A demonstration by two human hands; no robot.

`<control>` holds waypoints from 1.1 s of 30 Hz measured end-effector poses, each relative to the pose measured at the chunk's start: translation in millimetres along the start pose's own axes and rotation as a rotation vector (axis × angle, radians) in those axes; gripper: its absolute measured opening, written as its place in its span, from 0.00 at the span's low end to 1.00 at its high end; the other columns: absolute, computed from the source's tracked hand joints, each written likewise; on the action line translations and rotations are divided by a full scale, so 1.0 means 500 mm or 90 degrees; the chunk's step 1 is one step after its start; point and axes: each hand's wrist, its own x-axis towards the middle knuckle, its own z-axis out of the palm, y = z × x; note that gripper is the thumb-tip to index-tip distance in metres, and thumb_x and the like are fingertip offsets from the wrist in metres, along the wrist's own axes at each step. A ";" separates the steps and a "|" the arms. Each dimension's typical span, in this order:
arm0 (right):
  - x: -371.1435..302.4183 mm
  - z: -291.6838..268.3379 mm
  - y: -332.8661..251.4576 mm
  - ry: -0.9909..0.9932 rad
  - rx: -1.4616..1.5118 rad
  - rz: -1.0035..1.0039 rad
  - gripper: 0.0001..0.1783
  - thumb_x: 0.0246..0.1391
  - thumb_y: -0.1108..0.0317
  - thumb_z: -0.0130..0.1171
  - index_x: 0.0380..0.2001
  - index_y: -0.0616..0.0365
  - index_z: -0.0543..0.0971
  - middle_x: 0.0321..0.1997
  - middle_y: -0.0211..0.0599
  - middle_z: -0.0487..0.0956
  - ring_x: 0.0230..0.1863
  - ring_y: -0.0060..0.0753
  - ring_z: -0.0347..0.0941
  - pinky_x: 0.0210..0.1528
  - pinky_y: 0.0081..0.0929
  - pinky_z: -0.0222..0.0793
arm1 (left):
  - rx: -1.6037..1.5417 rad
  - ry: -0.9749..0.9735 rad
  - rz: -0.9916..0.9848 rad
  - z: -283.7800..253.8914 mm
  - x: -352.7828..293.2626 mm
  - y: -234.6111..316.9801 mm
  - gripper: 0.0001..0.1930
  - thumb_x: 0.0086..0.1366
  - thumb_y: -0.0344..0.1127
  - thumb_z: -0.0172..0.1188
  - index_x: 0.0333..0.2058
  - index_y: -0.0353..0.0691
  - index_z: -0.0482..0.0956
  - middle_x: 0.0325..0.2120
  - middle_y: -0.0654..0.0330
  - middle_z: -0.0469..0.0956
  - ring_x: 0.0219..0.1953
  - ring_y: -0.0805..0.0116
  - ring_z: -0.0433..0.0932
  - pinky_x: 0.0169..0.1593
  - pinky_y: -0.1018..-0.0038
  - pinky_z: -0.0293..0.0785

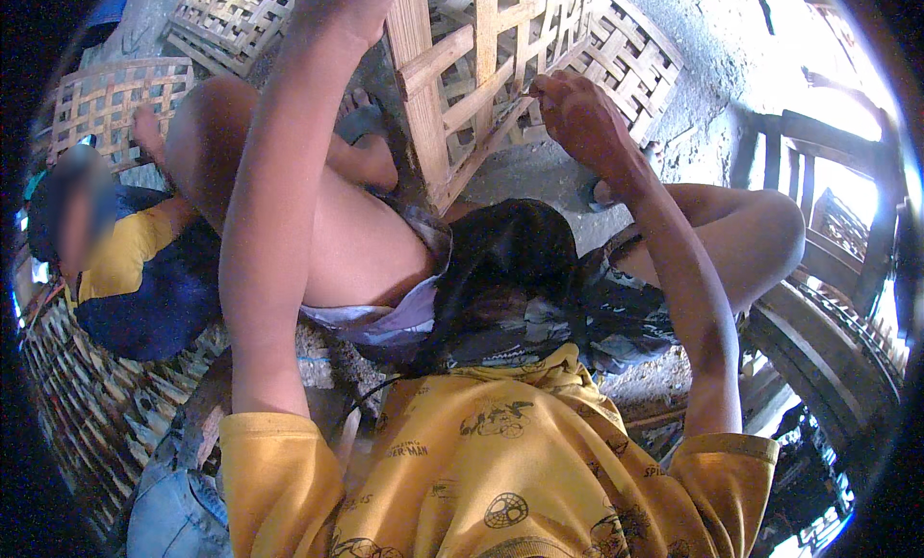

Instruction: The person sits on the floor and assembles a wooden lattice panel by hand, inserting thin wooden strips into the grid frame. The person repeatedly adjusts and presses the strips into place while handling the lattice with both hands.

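In front of my crossed legs a woven lattice panel (459,96) of pale wood or bamboo strips, with a wooden frame, stands tilted upright. One corner of it points down toward my lap. My left hand (346,1) reaches to the panel's upper left side. The top edge of the picture cuts it off, so its fingers do not show. On the panel's right side is my right hand (583,117), closed with thumb and fingertips pinched together by the lower edge strip. Whatever lies between those fingertips is too small to name.
Flat woven panels lie on the grey ground: one (630,52) behind the upright panel, others (231,21) at far left. A person (135,259) in dark blue and yellow sits close at my left. Wooden furniture (837,173) stands at right; bamboo slats (96,404) are at lower left.
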 end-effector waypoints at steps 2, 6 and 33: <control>0.006 -0.002 -0.009 0.008 -0.029 -0.061 0.08 0.59 0.75 0.53 0.39 0.62 0.80 0.35 0.52 0.79 0.39 0.59 0.78 0.44 0.51 0.75 | 0.005 -0.011 0.013 -0.016 0.004 0.001 0.12 0.69 0.40 0.57 0.38 0.36 0.78 0.38 0.55 0.80 0.40 0.64 0.82 0.40 0.69 0.85; -0.004 -0.019 -0.029 -0.040 -0.041 -0.032 0.10 0.53 0.80 0.54 0.39 0.64 0.79 0.34 0.51 0.77 0.40 0.58 0.76 0.45 0.50 0.74 | -0.009 0.016 -0.021 0.005 -0.006 0.005 0.12 0.69 0.40 0.58 0.38 0.37 0.79 0.38 0.55 0.81 0.40 0.65 0.82 0.40 0.70 0.85; 0.026 0.005 -0.010 -0.300 0.303 0.055 0.13 0.66 0.68 0.55 0.48 0.63 0.81 0.49 0.44 0.82 0.51 0.40 0.80 0.59 0.36 0.72 | 0.009 0.049 0.012 0.013 -0.003 -0.001 0.12 0.68 0.37 0.58 0.41 0.33 0.76 0.37 0.53 0.80 0.34 0.66 0.83 0.33 0.74 0.87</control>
